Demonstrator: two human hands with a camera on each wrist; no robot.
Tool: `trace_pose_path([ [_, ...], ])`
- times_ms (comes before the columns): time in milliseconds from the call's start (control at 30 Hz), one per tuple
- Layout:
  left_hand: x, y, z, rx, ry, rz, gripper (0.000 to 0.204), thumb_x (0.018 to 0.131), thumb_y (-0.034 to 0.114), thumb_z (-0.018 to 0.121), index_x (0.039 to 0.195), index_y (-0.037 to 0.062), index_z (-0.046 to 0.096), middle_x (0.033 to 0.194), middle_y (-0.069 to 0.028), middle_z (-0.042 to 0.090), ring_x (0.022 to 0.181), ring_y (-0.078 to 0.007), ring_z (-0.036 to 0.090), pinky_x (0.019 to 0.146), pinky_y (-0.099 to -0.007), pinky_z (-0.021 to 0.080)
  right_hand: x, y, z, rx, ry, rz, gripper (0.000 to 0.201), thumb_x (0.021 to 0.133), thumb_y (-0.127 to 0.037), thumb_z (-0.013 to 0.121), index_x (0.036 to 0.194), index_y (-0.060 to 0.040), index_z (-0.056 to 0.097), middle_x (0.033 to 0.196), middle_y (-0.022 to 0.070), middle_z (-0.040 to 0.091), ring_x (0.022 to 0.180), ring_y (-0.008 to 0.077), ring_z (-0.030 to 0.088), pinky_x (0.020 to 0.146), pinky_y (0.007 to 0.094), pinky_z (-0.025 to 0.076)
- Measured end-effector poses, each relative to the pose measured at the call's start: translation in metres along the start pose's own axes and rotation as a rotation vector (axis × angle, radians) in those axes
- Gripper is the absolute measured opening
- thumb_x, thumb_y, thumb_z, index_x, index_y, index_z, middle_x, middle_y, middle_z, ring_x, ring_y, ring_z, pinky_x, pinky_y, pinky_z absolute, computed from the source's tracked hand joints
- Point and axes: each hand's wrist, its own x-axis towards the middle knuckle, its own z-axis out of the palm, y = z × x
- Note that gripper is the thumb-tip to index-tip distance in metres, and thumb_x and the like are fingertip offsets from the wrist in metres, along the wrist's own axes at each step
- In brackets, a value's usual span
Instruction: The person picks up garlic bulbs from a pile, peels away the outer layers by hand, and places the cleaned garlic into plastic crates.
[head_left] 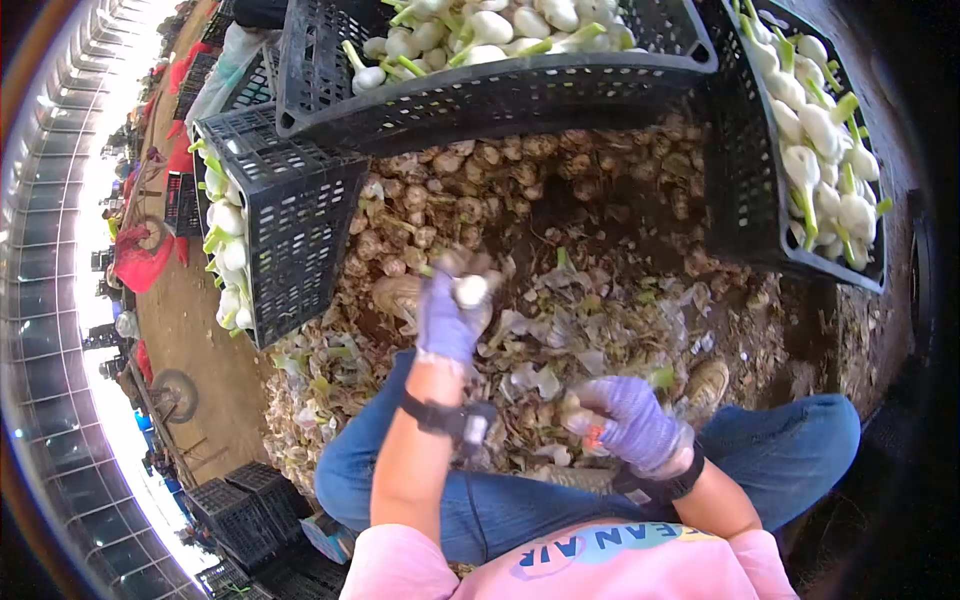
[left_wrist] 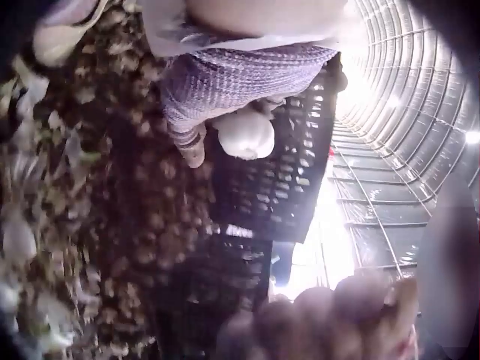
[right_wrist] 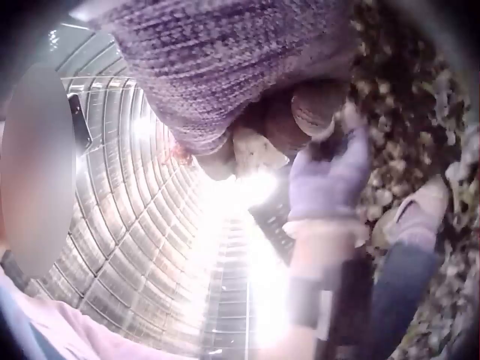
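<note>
Peeling garlic by the crates
The left hand (head_left: 447, 318) grips a white garlic bulb (head_left: 471, 290); the right hand (head_left: 636, 420) curls round something orange (head_left: 594, 436); the pink shirt (head_left: 590, 565) reads "EAN AIR".

Three crates are ringing the heap of unpeeled bulbs (head_left: 560, 190): one crate (head_left: 300, 230) sitting at left, another (head_left: 500, 90) lying along the top, a third (head_left: 760, 190) standing at upper right.
</note>
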Motion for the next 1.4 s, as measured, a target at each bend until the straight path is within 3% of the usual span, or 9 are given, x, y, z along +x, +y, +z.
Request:
trace_pose_path([
  [267, 0.169, 0.043, -0.05, 2.033, 0.084, 0.628, 0.058, 0.073, 0.002, 0.064, 0.127, 0.0147, 0.046, 0.137, -0.0192, 0.033, 0.113, -0.034, 0.051, 0.09, -0.0375, 0.047, -0.026, 0.07, 0.003, 0.0, 0.204, 0.3, 0.026, 0.075, -0.012, 0.068, 0.096, -0.0007, 0.06, 0.085, 0.0186, 0.058, 0.079, 0.0354, 0.058, 0.068, 0.0382, 0.046],
  [433, 0.174, 0.034, -0.047, 1.931, 0.102, 0.465, 0.067, 0.071, -0.003, 0.063, 0.131, 0.0154, 0.04, 0.136, -0.0189, 0.036, 0.111, -0.0335, 0.052, 0.091, -0.0362, 0.047, -0.019, 0.051, -0.007, 0.06, 0.225, 0.229, 0.027, 0.077, -0.011, 0.062, 0.102, -0.0012, 0.059, 0.088, 0.0166, 0.055, 0.079, 0.032, 0.056, 0.069, 0.0356, 0.046],
  [567, 0.087, 0.03, 0.009, 0.736, -0.041, -0.002, 0.064, 0.072, -0.006, 0.066, 0.127, 0.012, 0.039, 0.116, -0.012, 0.05, 0.098, -0.0194, 0.057, 0.07, -0.024, 0.056, -0.029, 0.062, -0.004, 0.408, 0.353, 0.265, 0.03, 0.078, -0.014, 0.062, 0.104, -0.0002, 0.059, 0.092, 0.0154, 0.056, 0.085, 0.0299, 0.056, 0.076, 0.033, 0.045],
  [667, 0.003, 0.028, 0.026, 0.321, -0.375, -0.166, 0.073, 0.063, 0.004, 0.079, 0.124, 0.0048, 0.039, 0.113, -0.0116, 0.053, 0.097, -0.0235, 0.058, 0.073, -0.0285, 0.057, -0.004, 0.028, -0.019, -0.255, 0.36, -0.109, 0.037, 0.082, -0.017, 0.062, 0.113, 0.0015, 0.054, 0.097, 0.0114, 0.057, 0.091, 0.0224, 0.056, 0.082, 0.0307, 0.044],
  [833, -0.109, 0.015, 0.045, 0.432, -0.621, -0.128, 0.075, 0.058, 0.021, 0.086, 0.119, 0.0045, 0.046, 0.11, -0.0081, 0.053, 0.1, -0.0198, 0.055, 0.086, -0.0296, 0.049, -0.014, -0.021, 0.0, 0.637, 0.459, -0.019, 0.037, 0.085, -0.019, 0.063, 0.116, 0.0012, 0.054, 0.111, 0.0079, 0.056, 0.103, 0.0145, 0.052, 0.09, 0.0294, 0.042],
  [867, -0.12, 0.012, 0.043, 0.7, -0.704, 0.209, 0.073, 0.057, 0.02, 0.086, 0.117, 0.0043, 0.048, 0.111, -0.0085, 0.053, 0.101, -0.0204, 0.054, 0.088, -0.0311, 0.047, -0.019, -0.025, 0.004, 0.786, 0.437, -0.056, 0.032, 0.084, -0.017, 0.065, 0.11, 0.0002, 0.057, 0.11, 0.0079, 0.058, 0.1, 0.0146, 0.054, 0.088, 0.0287, 0.044],
  [900, -0.13, 0.009, 0.042, 0.958, -0.761, 0.559, 0.07, 0.055, 0.02, 0.086, 0.114, 0.0042, 0.051, 0.112, -0.0089, 0.052, 0.102, -0.0211, 0.053, 0.09, -0.0326, 0.044, -0.026, -0.03, 0.005, 0.78, 0.439, -0.073, 0.032, 0.084, -0.017, 0.065, 0.11, 0.0002, 0.057, 0.11, 0.0079, 0.058, 0.1, 0.0146, 0.054, 0.088, 0.0287, 0.044],
  [1100, -0.184, 0.003, 0.038, 0.938, -0.803, 0.711, 0.064, 0.058, 0.019, 0.085, 0.112, 0.0046, 0.053, 0.114, -0.011, 0.051, 0.107, -0.0239, 0.051, 0.091, -0.034, 0.043, -0.076, -0.051, 0.002, 0.631, 0.394, -0.028, 0.022, 0.083, -0.014, 0.065, 0.1, -0.0003, 0.061, 0.093, 0.0047, 0.064, 0.083, 0.0116, 0.06, 0.075, 0.0258, 0.049],
  [1400, -0.203, -0.038, 0.005, 0.102, -0.728, -0.346, 0.068, 0.075, 0.058, 0.063, 0.119, 0.0083, 0.051, 0.105, -0.0078, 0.059, 0.083, -0.015, 0.059, 0.067, -0.0294, 0.052, -0.117, -0.05, -0.007, 0.432, 0.109, -0.146, 0.02, 0.084, -0.009, 0.061, 0.103, -0.0022, 0.06, 0.089, 0.0023, 0.064, 0.08, 0.0096, 0.059, 0.069, 0.0233, 0.048],
])
